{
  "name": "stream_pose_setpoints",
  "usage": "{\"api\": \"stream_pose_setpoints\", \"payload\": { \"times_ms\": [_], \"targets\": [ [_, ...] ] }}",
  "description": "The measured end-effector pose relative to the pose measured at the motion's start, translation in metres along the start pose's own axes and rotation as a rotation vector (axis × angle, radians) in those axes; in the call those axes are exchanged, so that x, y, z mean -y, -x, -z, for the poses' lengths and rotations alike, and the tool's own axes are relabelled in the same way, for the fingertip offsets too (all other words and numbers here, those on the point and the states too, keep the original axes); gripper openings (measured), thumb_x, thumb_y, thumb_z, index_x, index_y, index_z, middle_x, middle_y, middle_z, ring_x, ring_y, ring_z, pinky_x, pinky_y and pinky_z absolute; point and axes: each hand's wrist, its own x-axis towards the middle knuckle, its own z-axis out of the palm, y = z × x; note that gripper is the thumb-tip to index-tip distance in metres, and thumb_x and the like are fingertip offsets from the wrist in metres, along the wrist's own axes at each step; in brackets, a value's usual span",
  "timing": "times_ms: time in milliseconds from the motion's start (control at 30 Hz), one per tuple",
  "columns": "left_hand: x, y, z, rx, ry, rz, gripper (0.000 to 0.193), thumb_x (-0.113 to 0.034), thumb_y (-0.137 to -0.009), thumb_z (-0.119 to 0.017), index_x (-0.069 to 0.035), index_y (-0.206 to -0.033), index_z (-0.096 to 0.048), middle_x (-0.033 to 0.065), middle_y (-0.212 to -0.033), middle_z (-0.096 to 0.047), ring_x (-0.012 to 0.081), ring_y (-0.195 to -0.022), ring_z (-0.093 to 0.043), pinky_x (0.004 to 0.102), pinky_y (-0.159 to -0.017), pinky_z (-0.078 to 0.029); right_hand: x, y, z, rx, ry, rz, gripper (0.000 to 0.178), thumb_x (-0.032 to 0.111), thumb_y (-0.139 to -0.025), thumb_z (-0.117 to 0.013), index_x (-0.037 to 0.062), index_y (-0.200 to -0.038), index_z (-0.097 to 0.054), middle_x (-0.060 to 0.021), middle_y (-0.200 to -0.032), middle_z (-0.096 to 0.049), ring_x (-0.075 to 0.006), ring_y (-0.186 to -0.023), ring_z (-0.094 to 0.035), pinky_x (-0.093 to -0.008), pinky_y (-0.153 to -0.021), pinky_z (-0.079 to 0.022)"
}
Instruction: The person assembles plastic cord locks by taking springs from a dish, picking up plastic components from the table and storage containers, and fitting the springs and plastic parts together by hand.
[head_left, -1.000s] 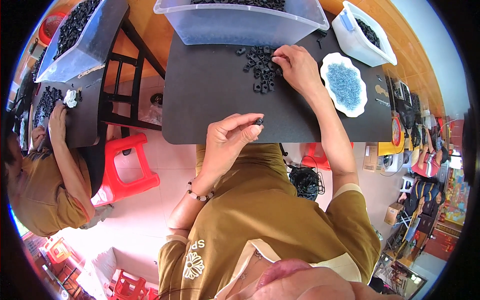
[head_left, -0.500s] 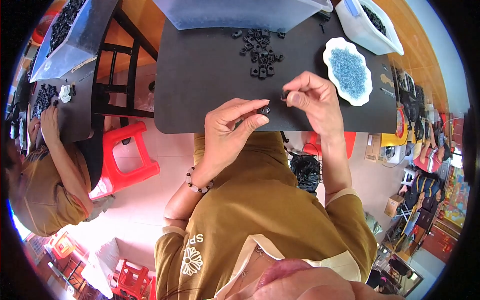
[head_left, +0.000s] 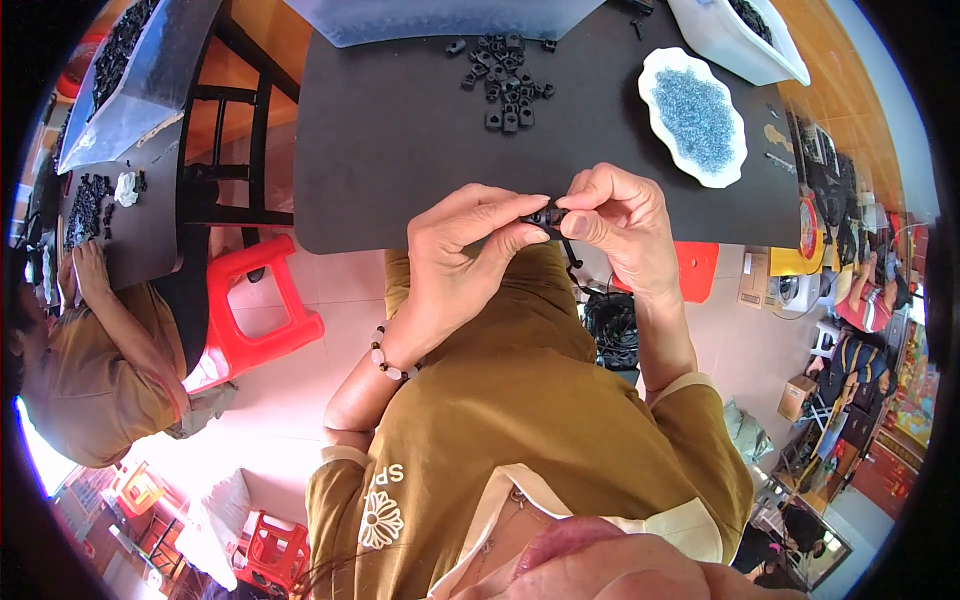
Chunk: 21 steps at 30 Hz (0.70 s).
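My left hand pinches a small black plastic part, shaped like a cord lock, between thumb and fingertips. Close against it, my right hand is closed at the fingertips on another small black piece, mostly hidden by the fingers. The two pieces meet or nearly meet just above the table's front edge; contact is too small to make out. Farther back on the dark table lies a pile of similar black plastic parts, several with holes. A white scalloped dish to the right holds many tiny bluish-grey pieces.
A translucent bin stands at the table's back, and a white bin with black parts at back right. At left, a co-worker's hand is by another table with black parts. A red stool stands between.
My right hand has come left and slightly down, bringing its small piece up to the part in my left hand. The table and its contents sit slightly higher in view.
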Motion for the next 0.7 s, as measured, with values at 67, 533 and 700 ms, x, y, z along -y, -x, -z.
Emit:
{"api": "stream_pose_setpoints", "payload": {
  "times_ms": [67,533,700],
  "targets": [
    [0.001,0.002,-0.001,-0.012,-0.019,-0.033,0.028,-0.001,-0.082,-0.078,-0.006,-0.109,-0.076,0.0073,-0.094,-0.071,0.0152,-0.079,-0.067,0.0265,-0.069,-0.055,-0.003,0.002,0.002,-0.003,0.022,-0.004,0.010,0.002,-0.085,-0.078,-0.0001,-0.090,-0.070,-0.0009,-0.083,-0.067,-0.0049,-0.076,-0.060,-0.0207,-0.069,-0.048],
    [-0.008,0.008,-0.003,0.012,-0.328,-0.270,0.037,0.008,-0.069,-0.080,-0.003,-0.104,-0.075,0.0064,-0.089,-0.067,0.0199,-0.074,-0.061,0.0297,-0.062,-0.052,-0.004,0.009,0.004,-0.011,0.090,-0.066,0.013,0.006,-0.084,-0.080,0.0008,-0.082,-0.068,0.0002,-0.077,-0.067,-0.0027,-0.069,-0.056,-0.0200,-0.060,-0.043],
    [-0.012,0.009,-0.003,0.013,-0.383,-0.371,0.041,0.018,-0.068,-0.071,-0.002,-0.104,-0.075,0.0079,-0.091,-0.067,0.0207,-0.074,-0.062,0.0296,-0.063,-0.053,0.001,0.010,0.002,0.026,0.146,-0.061,0.013,0.002,-0.084,-0.079,0.0000,-0.079,-0.068,-0.0001,-0.075,-0.067,-0.0024,-0.068,-0.055,-0.0200,-0.059,-0.043]
  ]
}}
